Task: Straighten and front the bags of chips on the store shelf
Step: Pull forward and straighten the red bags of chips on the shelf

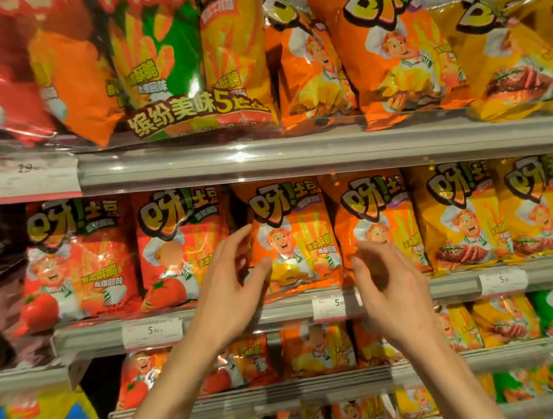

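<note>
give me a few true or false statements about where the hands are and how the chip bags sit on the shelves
1. Both hands are raised at the middle shelf. True: the left hand and the right hand flank the orange bag.
2. The right hand is pulling a green bag off the top shelf. False: it is open in front of the neighbouring orange bag on the middle shelf.
3. The red tomato bags stand left of the orange ones. True.
4. The yellow bags stand left of the tomato bags. False: they are to the right of the orange bags.
5. The middle shelf's edge carries price tags. True.
</note>
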### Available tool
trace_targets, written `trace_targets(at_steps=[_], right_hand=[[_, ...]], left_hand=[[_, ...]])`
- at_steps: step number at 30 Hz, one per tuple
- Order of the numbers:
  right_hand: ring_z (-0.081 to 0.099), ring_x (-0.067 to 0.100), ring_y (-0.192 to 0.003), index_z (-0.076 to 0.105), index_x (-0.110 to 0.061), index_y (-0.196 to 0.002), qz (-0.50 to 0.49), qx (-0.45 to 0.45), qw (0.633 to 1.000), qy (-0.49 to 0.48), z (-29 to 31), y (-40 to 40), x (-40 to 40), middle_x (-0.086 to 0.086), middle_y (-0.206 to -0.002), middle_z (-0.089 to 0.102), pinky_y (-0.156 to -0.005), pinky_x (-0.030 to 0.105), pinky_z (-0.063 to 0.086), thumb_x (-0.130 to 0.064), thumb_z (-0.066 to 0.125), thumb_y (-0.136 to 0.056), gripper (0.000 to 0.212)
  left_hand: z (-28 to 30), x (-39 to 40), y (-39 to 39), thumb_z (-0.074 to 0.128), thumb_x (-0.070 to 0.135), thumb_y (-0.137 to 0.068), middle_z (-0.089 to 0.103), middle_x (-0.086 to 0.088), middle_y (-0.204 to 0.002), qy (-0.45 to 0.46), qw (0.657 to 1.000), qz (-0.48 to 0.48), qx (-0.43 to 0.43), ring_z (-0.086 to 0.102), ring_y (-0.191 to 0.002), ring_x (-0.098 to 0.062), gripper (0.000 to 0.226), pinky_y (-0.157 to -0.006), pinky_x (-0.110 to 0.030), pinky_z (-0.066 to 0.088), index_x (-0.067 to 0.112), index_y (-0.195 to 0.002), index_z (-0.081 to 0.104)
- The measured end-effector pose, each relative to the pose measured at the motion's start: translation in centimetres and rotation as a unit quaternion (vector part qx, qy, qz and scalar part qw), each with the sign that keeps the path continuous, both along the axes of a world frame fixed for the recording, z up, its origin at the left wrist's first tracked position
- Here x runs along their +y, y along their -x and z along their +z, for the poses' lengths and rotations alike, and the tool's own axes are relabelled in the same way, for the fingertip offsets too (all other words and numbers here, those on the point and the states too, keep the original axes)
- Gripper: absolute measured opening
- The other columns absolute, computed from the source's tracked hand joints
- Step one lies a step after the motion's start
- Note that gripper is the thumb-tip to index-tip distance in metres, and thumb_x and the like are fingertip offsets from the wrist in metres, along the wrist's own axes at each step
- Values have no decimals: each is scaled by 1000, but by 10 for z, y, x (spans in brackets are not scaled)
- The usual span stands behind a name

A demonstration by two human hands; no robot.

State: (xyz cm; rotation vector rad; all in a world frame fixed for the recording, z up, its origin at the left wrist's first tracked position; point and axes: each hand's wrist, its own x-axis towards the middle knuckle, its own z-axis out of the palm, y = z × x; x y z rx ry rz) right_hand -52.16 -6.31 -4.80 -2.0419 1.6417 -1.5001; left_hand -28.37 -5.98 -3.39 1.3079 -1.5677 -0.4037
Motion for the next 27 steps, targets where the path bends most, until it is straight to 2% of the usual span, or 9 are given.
trace_targets(at_steps=[4, 8, 10, 15, 17, 19, 22, 24, 27], right_hand=[[65, 1, -83, 68, -33, -108, 9, -92, 993, -67, -19, -24, 28, -14, -88, 70, -72, 30, 53, -38, 59, -94, 18], [67, 7, -76, 70, -30, -100, 40, -158, 979, -119, -36, -44, 45, -1, -81, 73, -69, 24, 51, -26, 63, -94, 10], [66, 14, -73, 71, -28, -99, 62, -170, 974, -139, -38, -51, 49, 3, -81, 73, -65, 27, 51, -24, 63, -94, 11], [62, 9, -66, 70, -31, -102, 101, -172, 965, -171, -35, -58, 44, 4, -82, 69, -58, 22, 48, -24, 60, -96, 13], [61, 8, -66, 68, -32, -102, 119, -182, 957, -192, -34, -61, 39, 6, -82, 69, -59, 26, 48, -24, 58, -97, 14], [64, 17, -71, 67, -32, -101, 134, -194, 950, -206, -33, -66, 32, 6, -82, 71, -63, 34, 52, -24, 57, -97, 14], [67, 23, -81, 66, -37, -104, 148, -176, 952, -200, -28, -77, 24, -1, -82, 73, -74, 47, 57, -40, 56, -92, 16], [67, 19, -78, 66, -40, -104, 158, -167, 953, -199, -20, -86, 19, -1, -83, 71, -71, 50, 56, -40, 55, -93, 16], [60, 13, -67, 65, -41, -103, 163, -153, 956, -190, -8, -103, 15, -1, -87, 69, -59, 42, 52, -31, 56, -96, 15]], left_hand=[[-9, 27, -35, 65, 32, -95, 67, 12, -109, -15, 997, -3, 81, 65, -97, -3, 36, -81, -16, 50, 37, -129, 55], [-16, 56, -60, 64, 22, -97, 68, -9, -102, -32, 985, 8, 168, 64, -84, -14, 25, -71, -13, 48, 22, -121, 62], [-18, 68, -68, 63, 19, -97, 66, -17, -104, -38, 979, 14, 199, 62, -82, -16, 22, -71, -18, 50, 19, -120, 64], [-28, 83, -81, 62, 23, -97, 67, -13, -103, -40, 978, 54, 195, 61, -82, -9, 20, -72, -12, 48, 25, -117, 65], [-30, 85, -85, 61, 24, -98, 67, -12, -103, -45, 978, 67, 193, 62, -83, -19, 19, -74, -21, 51, 30, -115, 65], [-27, 87, -89, 61, 26, -98, 68, -9, -101, -37, 978, 81, 190, 64, -89, -28, 18, -75, -28, 52, 31, -115, 65], [-22, 84, -97, 61, 32, -97, 68, 3, -101, -27, 980, 102, 170, 66, -88, -17, 19, -77, -29, 53, 34, -116, 63], [-19, 79, -103, 60, 35, -97, 67, 17, -104, -19, 982, 113, 153, 65, -99, -3, 21, -85, -27, 52, 38, -118, 61], [-15, 64, -107, 61, 37, -97, 59, 25, -121, 1, 985, 120, 126, 54, -110, 13, 30, -94, -17, 44, 39, -126, 57]])
